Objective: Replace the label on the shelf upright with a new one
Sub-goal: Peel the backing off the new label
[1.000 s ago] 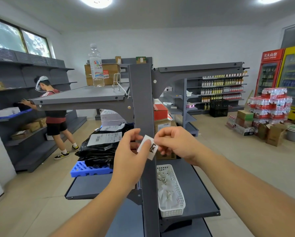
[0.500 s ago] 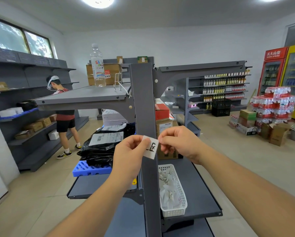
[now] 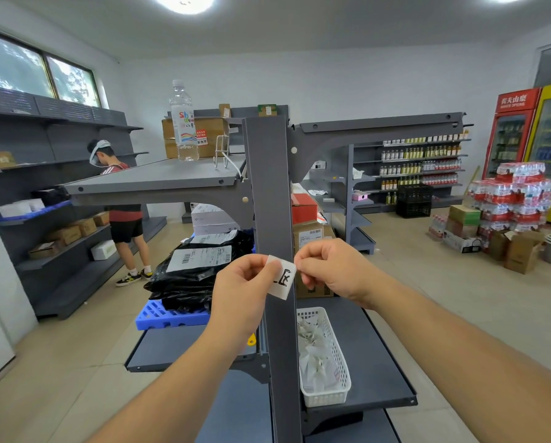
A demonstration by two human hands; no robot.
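A small white label with a black handwritten character sits at the centre of the frame, held in front of the grey shelf upright. The left hand pinches its left edge between thumb and fingers; the right hand has its fingertips closed at the right edge, probably peeling the backing or steadying it for sticking. Whether it touches the upright yet, I cannot tell. Lower right of centre, a white basket of paper scraps rests on the shelf. Compared with a second ago, the label has turned more upright and squarer to the upright.
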